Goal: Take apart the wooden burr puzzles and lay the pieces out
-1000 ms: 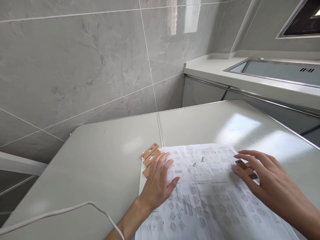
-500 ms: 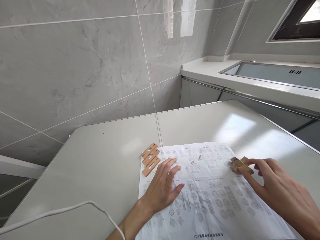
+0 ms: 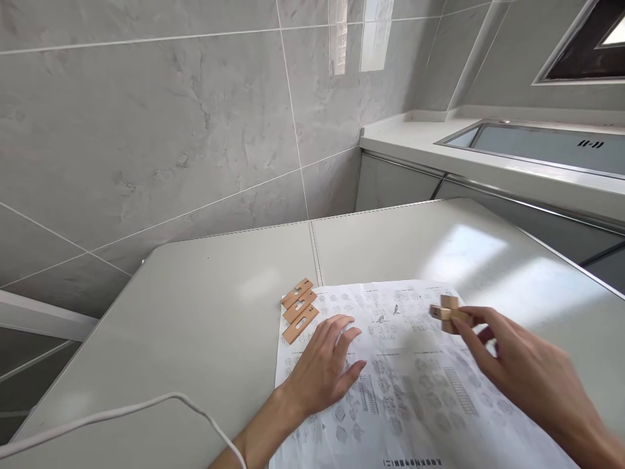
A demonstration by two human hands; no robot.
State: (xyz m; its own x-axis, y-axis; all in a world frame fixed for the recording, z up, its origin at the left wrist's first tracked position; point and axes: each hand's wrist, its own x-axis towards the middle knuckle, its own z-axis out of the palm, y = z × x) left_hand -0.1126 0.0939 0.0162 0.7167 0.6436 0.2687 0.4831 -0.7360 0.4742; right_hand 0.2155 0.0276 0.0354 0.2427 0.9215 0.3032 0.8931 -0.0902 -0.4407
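Observation:
A large printed instruction sheet (image 3: pixel 415 384) full of small diagrams lies on the pale table (image 3: pixel 195 326). My left hand (image 3: pixel 325 368) rests flat on the sheet's left part, fingers stretched out, holding nothing. Just beyond its fingertips, three flat slotted wooden pieces (image 3: pixel 299 311) lie side by side at the sheet's top left corner. My right hand (image 3: pixel 508 365) pinches a small wooden cross-shaped assembly (image 3: pixel 448 311) by its right end and holds it a little above the sheet's upper right part.
A white cable (image 3: pixel 122 413) curves across the table's near left and runs under my left forearm. Grey tiled wall stands behind the table. A white counter (image 3: pixel 415 140) with a steel sink (image 3: pixel 537 140) runs along the right, past a narrow gap.
My right hand closed on the wooden pieces at the sheet's right, lifted them and moved them left. My left hand slid back toward me, uncovering the three flat pieces.

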